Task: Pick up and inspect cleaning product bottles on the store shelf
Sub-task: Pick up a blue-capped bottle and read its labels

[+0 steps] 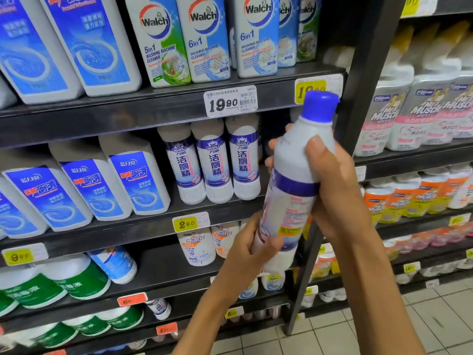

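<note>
Head view looks down a store aisle at a person's two bare hands, which hold one white bottle (291, 180) out in front of the shelf (143, 116). It is tilted, its blue cap (320, 105) up and leaning to the right, its base down toward the left. A purple band crosses its middle, and the label below carries small print (too blurred to read).

The right hand (332, 185) grips the upper body of the bottle, thumb laid across the near face just under the shoulder, fingertips showing past the far left edge. The left hand (245, 249) wraps its fingers around the lower part, near the base.

Behind the bottle and to its left, on the middle shelf, stand three matching white bottles with purple labels (217, 165), upright and touching side by side. Left of them sit larger blue-labelled jugs (84, 188). On the shelf above stand Walch washing machine cleaner bottles (202, 39), with a white price tag reading 19.90 (230, 101) on the shelf edge below them. A yellow tag reading 2.90 (185, 224) sits under the purple-labelled row. To the right, past a dark upright post (358, 119), a neighbouring rack holds Mr Muscle bottles (399, 116). Green-labelled containers (51, 285) lie on a lower shelf at left.
</note>
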The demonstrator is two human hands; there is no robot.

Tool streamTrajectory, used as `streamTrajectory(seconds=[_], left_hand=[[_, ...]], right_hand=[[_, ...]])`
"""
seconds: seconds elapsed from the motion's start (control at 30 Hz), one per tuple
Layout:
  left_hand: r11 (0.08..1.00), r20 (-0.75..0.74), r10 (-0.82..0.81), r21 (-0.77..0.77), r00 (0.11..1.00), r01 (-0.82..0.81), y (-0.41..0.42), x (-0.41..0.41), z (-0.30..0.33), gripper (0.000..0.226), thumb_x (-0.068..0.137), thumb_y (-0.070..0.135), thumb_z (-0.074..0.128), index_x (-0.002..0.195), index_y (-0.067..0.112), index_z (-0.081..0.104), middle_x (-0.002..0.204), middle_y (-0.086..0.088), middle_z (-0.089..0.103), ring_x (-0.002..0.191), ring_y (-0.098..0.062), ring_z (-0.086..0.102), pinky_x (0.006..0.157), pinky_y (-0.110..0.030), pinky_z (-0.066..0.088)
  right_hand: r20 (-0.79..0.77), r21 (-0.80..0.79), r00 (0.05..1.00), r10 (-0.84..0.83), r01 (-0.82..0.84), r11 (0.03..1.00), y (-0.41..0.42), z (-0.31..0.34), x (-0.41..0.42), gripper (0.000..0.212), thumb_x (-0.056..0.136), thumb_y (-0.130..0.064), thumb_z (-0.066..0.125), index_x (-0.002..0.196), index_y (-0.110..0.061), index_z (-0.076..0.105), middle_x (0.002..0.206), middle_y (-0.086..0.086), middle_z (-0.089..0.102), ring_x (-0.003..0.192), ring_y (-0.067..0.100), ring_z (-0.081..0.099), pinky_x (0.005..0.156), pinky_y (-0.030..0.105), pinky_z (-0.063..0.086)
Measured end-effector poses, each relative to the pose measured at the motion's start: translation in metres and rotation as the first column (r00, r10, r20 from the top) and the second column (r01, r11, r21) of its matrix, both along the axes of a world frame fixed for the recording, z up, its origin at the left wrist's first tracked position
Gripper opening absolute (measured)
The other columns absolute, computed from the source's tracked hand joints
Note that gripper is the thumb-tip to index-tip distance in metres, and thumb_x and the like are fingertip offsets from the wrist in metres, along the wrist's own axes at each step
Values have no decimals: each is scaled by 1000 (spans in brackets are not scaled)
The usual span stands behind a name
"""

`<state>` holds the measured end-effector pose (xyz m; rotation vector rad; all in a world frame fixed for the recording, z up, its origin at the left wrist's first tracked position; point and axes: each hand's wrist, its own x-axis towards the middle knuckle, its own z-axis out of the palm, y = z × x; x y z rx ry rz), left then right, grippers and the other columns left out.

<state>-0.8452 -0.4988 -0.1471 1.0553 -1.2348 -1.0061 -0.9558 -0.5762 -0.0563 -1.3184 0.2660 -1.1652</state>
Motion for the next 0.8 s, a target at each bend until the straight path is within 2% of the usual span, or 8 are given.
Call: streamTrajectory(seconds=[0.07,0.17,0.27,0.33,0.43,0.5,0.63,0.8], left_hand=[[997,-2,70,8,998,-70,0,-4,0,79,64,77,60,120,21,52,112,7,69,106,-9,64,83,-19,51],[996,-110,43,88,993,-34,-3,2,-9,89,61,84,56,113,13,61,102,2,73,94,-12,68,76,-24,53],[948,-397,-230,116,888,297,-2,6,-17,76,76,74,53,116,10,63,98,-10,70,84,-21,67,76,-33,54],[926,-427,-257,149,867,348,-3,3,-24,76,77,73,52,120,10,60,103,-12,69,87,-23,67,79,-36,54],[963,-209,88,269,974,-30,-17,4,-25,55,81,66,53,114,24,65,114,-4,70,99,-17,67,80,-29,54],[955,-80,189,245,979,-165,-28,4,-16,49,83,58,56,111,17,59,120,-4,66,101,-15,64,85,-29,52],[983,235,167,33,958,-179,-24,-3,-16,67,62,49,76,120,31,47,110,15,64,100,-1,62,79,-14,50],[965,263,248,14,933,-261,-33,-8,-23,53,69,31,81,110,39,48,105,16,63,96,2,61,74,-10,50]], right_hand=[[-20,20,998,-52,52,998,0,1,-1,40,74,-54,56,105,-30,63,99,1,73,88,17,70,69,25,56],[-1,82,998,57,-57,995,-4,3,-3,55,81,-55,52,123,-19,56,111,4,70,103,18,66,79,27,55],[9,202,992,126,-125,971,-9,3,1,52,85,-49,50,123,-14,56,107,8,72,98,21,69,79,31,57],[11,266,983,183,-179,947,-11,-1,5,54,81,-51,49,116,-11,58,98,10,73,85,22,71,73,34,59],[-84,181,996,-16,31,983,-11,-7,10,60,77,-50,59,119,-8,54,92,11,71,76,20,70,62,30,57],[-132,54,960,-245,254,966,-11,-11,13,54,74,-50,65,116,-19,53,99,10,68,82,16,70,64,26,55],[-133,139,946,-295,313,940,-14,-14,15,61,73,-60,55,123,-27,47,103,3,66,82,7,69,62,19,54],[-290,49,909,-299,326,944,-30,-23,2,61,79,-30,72,129,-24,37,109,0,59,88,10,67,62,15,53]])
